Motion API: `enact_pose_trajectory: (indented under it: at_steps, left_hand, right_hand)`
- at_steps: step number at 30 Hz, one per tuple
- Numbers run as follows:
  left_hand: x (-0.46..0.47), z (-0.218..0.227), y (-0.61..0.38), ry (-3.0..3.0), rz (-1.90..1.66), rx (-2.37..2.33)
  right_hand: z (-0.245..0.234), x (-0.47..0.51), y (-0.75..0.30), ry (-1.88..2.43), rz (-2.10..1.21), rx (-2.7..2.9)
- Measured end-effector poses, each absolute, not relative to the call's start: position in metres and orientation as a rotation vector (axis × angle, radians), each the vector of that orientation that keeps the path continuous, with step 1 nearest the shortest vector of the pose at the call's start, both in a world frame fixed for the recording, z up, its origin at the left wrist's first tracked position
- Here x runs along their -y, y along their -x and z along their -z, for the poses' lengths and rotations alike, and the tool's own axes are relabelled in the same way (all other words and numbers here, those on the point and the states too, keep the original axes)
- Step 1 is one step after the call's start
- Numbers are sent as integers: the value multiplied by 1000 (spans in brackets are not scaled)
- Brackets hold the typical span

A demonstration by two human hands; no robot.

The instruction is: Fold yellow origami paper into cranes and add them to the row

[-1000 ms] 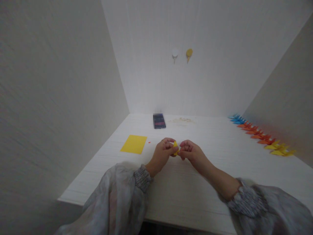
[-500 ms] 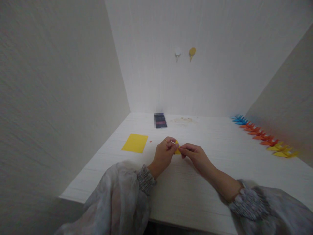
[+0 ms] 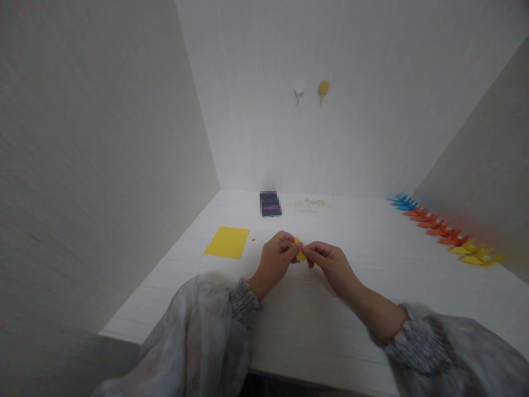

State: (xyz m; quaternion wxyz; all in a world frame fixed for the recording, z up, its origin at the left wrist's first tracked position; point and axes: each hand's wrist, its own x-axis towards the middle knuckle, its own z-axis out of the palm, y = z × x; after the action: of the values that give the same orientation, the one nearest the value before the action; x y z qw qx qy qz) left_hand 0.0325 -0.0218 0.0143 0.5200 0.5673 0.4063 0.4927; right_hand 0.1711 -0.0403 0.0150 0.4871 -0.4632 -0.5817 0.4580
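A small folded piece of yellow paper point(image 3: 300, 256) is held between my two hands above the middle of the table. My left hand point(image 3: 279, 255) pinches it between thumb and fingers, with a ring on one finger. From the other side, my right hand point(image 3: 328, 259) has its thumb and forefinger closed on the paper's right edge. Fingers cover much of the folded paper, so its exact shape is hidden. To the left of my hands a flat yellow paper sheet point(image 3: 227, 242) lies on the white table point(image 3: 322, 325).
A dark phone-like object point(image 3: 270, 204), partly pixelated, lies near the back wall. Folded paper figures in blue point(image 3: 404, 202), orange-red point(image 3: 438, 226) and yellow point(image 3: 475, 253) line the right side. A tiny orange scrap point(image 3: 253, 240) sits beside the sheet. Two hooks point(image 3: 323, 88) hang on the wall.
The folded yellow paper has tilted slightly between my fingers. Both hands keep their grip and stay in nearly the same place. The whole view has shifted very slightly.
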Motion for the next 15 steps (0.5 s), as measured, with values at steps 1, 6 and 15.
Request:
enact_pose_trajectory:
  at_steps: [1,6,15]
  left_hand:
    - [21,-14,-32,-1356,-1198,-980]
    - [19,-11,-31,-1332,-1250,-984]
    - [24,-14,-32,-1153,-1215,-741]
  right_hand:
    - [-16,40,-170,1118,-1129,1408]
    - [-17,40,-166,1112,-1215,1344]
    - [-19,43,-168,1154,-1013,1314]
